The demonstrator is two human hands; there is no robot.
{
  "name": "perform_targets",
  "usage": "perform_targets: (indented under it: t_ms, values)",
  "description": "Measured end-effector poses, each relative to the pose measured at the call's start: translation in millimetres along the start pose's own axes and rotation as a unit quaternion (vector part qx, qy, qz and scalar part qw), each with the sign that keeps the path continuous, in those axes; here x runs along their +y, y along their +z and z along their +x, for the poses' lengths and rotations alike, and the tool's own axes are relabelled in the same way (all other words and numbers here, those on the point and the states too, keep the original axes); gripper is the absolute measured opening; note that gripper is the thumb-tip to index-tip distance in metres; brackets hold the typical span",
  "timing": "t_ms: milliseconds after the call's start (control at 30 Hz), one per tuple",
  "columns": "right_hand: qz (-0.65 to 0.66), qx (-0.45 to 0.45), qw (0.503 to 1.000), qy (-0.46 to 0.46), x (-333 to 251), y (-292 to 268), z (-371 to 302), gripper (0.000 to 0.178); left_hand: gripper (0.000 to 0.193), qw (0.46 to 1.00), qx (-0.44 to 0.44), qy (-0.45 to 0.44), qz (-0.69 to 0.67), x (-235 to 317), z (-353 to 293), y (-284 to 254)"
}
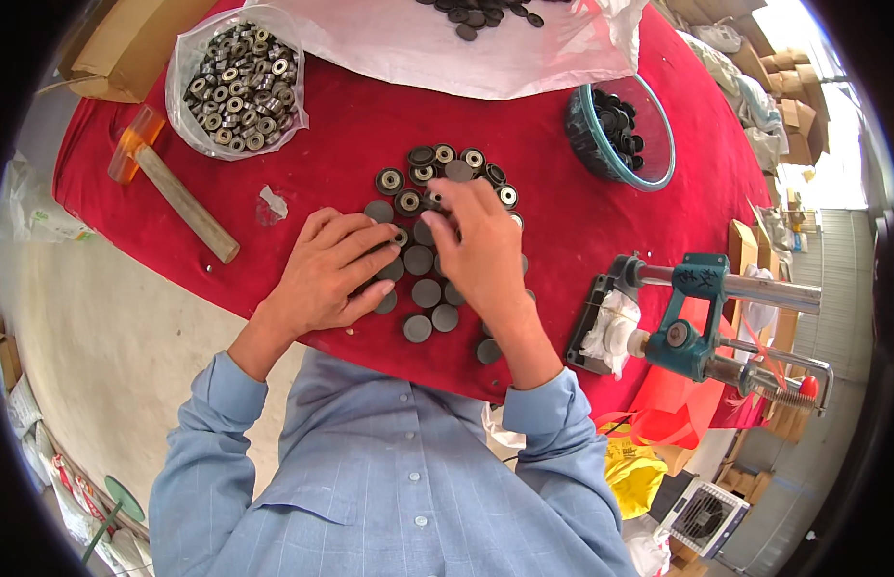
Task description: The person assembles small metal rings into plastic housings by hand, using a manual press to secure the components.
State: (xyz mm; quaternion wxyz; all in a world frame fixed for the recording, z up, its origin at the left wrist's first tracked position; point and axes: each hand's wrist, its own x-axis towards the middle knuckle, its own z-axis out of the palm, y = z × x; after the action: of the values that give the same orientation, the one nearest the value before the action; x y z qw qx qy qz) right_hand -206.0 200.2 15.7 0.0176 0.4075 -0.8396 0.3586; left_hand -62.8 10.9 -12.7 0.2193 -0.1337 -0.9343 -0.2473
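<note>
Several ball bearings (390,180) with metal rings and several round dark grey caps (426,292) lie grouped on the red cloth before me. My left hand (336,269) rests over the group's left side, fingers stretched and slightly apart, fingertips beside a bearing (401,237). From the right, my right hand (480,240) reaches in with thumb and forefinger curved round a bearing (431,200), which they partly hide. Close by its thumb is a grey cap (423,232). Both palms face down and cover some of the pieces.
A clear bag of bearings (240,91) and a hammer (177,192) with an orange head are at left. At far right stands a bowl of black caps (615,130). More black discs (476,16) lie on a white sheet (485,67). A green hand press (697,317) occupies the right edge.
</note>
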Motion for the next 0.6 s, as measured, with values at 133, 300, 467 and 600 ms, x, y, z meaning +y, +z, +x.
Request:
perform_targets:
  t_ms: [133,300,467,600]
  values:
    - [0.015,0.028,0.997,-0.075,-10.3,18.6,-9.0,0.02,0.03,0.996,0.083,-0.036,-0.025,-5.7,-4.2,3.0]
    - [-0.069,0.026,0.989,-0.13,-12.0,22.4,-12.4,0.018,0.024,0.992,0.113,-0.049,-0.025,-6.2,-0.5,4.6]
    - [-0.06,0.044,0.989,-0.131,-14.5,21.7,-12.6,0.015,0.022,0.989,0.127,-0.064,-0.031,-7.6,-1.9,4.8]
    - [-0.071,0.045,0.987,-0.138,-16.3,21.7,-15.6,0.016,0.022,0.989,0.123,-0.071,-0.028,-8.8,-3.1,6.5]
